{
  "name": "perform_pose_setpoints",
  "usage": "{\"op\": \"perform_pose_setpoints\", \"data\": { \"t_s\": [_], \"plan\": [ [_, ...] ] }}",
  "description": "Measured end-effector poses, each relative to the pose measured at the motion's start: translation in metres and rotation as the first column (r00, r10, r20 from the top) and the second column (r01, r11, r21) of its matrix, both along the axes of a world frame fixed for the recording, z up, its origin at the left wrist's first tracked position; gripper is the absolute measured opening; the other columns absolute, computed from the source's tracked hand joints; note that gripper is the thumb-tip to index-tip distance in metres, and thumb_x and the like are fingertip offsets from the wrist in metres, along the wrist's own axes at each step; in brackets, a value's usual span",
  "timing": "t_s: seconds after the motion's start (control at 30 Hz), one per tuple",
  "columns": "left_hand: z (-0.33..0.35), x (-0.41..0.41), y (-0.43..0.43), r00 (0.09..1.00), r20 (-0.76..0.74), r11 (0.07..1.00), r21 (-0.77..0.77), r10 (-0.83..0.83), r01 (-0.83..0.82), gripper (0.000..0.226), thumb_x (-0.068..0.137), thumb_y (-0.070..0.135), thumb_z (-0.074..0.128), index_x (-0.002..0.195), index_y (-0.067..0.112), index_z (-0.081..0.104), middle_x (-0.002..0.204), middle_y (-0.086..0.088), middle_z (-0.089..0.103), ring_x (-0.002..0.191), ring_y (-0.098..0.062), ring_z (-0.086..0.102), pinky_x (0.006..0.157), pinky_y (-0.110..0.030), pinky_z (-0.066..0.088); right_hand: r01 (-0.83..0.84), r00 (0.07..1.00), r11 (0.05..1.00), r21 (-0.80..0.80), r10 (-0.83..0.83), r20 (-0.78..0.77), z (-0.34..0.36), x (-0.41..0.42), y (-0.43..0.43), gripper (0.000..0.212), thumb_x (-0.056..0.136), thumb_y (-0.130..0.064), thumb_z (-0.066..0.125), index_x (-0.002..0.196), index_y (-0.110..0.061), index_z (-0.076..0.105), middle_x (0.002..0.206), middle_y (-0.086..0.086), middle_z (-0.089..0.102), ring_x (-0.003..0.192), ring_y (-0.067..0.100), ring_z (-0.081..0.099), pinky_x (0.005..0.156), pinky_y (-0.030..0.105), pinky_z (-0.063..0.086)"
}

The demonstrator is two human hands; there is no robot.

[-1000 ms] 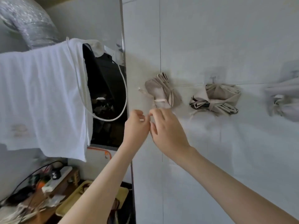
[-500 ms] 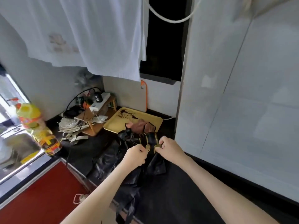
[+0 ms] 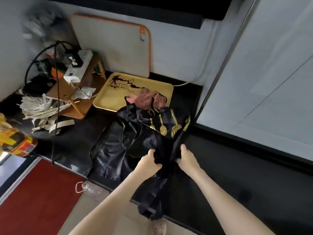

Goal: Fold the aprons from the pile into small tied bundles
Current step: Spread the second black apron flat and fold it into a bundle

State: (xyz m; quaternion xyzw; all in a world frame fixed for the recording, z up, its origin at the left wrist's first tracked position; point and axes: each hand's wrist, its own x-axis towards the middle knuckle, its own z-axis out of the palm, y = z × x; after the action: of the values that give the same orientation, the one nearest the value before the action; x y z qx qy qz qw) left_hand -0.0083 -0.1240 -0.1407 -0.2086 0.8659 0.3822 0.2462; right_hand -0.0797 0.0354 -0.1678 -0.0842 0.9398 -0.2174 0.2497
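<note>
Black, glossy fabric makes up the apron pile [image 3: 115, 150], which lies crumpled on the dark counter [image 3: 237, 175]. Part of it trails over the counter's front edge toward the floor. At the top of the pile sits a gold-printed apron [image 3: 162, 122] showing spoon and fork shapes. It lies just beside the white panel [image 3: 271, 82] on the right.

Both hands hold a gathered fold of this fabric at the near end of the pile. The left hand [image 3: 149, 162] has its fingers curled into the cloth with the thumb raised on top. The right hand [image 3: 187, 159] grips the other side of the same fold, fingers wrapped under and thumb pressed against the dark material. The 2 hands are close together, with only the bunched fold between them.

Behind the pile, a yellow tray [image 3: 110, 95] rests flat on the counter. It holds 1 crumpled pink cloth [image 3: 144, 100] at its near right corner, touching the black fabric, and a dark brown pattern marks its far half. A white cutting board [image 3: 115, 44] with an orange rim leans on the wall behind the tray. To the left, a wooden stand [image 3: 88, 106] carries a white power strip [image 3: 78, 67].
</note>
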Motion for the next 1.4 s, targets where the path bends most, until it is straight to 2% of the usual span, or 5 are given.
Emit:
{"op": "perform_pose_setpoints", "data": {
  "t_s": [0.2, 0.5, 0.63, 0.93, 1.4],
  "plan": [
    [0.005, 0.003, 0.037, 0.984, 0.037, 0.982, -0.066, -0.173, 0.176, 0.075, 0.088, 0.027, 0.062, 0.150, 0.009, 0.022, 0.137, -0.012, 0.049, 0.122, -0.029, 0.051, 0.095, -0.033, 0.046, -0.317, 0.924, 0.893, 0.321, 0.367, -0.108, 0.002, 0.023, 0.041, 0.026, 0.096, -0.014, 0.047, 0.119, -0.007, 0.058, 0.125, 0.008, 0.043, 0.117, 0.027, 0.037, 0.086, 0.032, 0.038],
    [0.058, 0.055, 0.131, 0.833, -0.254, 0.699, -0.685, -0.491, 0.203, 0.084, 0.089, 0.007, 0.054, 0.154, 0.017, 0.002, 0.158, -0.019, -0.005, 0.146, -0.035, 0.006, 0.116, -0.044, 0.015, 0.298, 0.954, 0.741, -0.602, -0.203, 0.222, 0.126, 0.086, 0.145, 0.017, 0.101, -0.023, 0.049, 0.109, -0.037, 0.055, 0.094, -0.022, 0.059, 0.090, -0.002, 0.056, 0.068, 0.007, 0.044],
    [0.098, 0.065, 0.184, 0.693, -0.503, 0.770, -0.627, -0.516, 0.119, 0.034, 0.088, 0.018, 0.063, 0.123, 0.015, 0.059, 0.151, -0.015, 0.032, 0.138, -0.037, 0.030, 0.111, -0.048, 0.025, 0.429, 0.902, 0.568, -0.702, -0.303, 0.306, 0.181, 0.105, 0.202, 0.022, 0.099, -0.023, 0.049, 0.093, -0.017, 0.068, 0.090, 0.005, 0.069, 0.087, 0.019, 0.063, 0.084, 0.030, 0.050],
    [0.210, 0.113, 0.308, 0.679, -0.668, 0.951, -0.259, -0.304, 0.171, 0.023, 0.101, 0.023, 0.039, 0.100, 0.005, 0.052, 0.081, -0.014, 0.064, 0.074, -0.034, 0.059, 0.063, -0.040, 0.045, 0.268, 0.947, 0.212, -0.940, -0.240, 0.216, 0.240, 0.172, 0.339, 0.031, 0.096, -0.034, 0.053, 0.120, -0.015, 0.054, 0.096, -0.003, 0.065, 0.090, 0.012, 0.063, 0.077, 0.026, 0.048],
    [0.272, 0.137, 0.353, 0.845, -0.422, 0.921, 0.054, -0.328, 0.385, 0.026, 0.096, 0.032, 0.049, 0.110, 0.012, 0.057, 0.109, -0.007, 0.064, 0.099, -0.025, 0.061, 0.088, -0.038, 0.050, 0.156, 0.931, 0.557, -0.816, -0.359, -0.067, 0.307, 0.218, 0.375, 0.014, 0.091, -0.010, 0.061, 0.096, 0.003, 0.059, 0.080, 0.011, 0.060, 0.075, 0.025, 0.058, 0.070, 0.033, 0.044]
  ]
}}
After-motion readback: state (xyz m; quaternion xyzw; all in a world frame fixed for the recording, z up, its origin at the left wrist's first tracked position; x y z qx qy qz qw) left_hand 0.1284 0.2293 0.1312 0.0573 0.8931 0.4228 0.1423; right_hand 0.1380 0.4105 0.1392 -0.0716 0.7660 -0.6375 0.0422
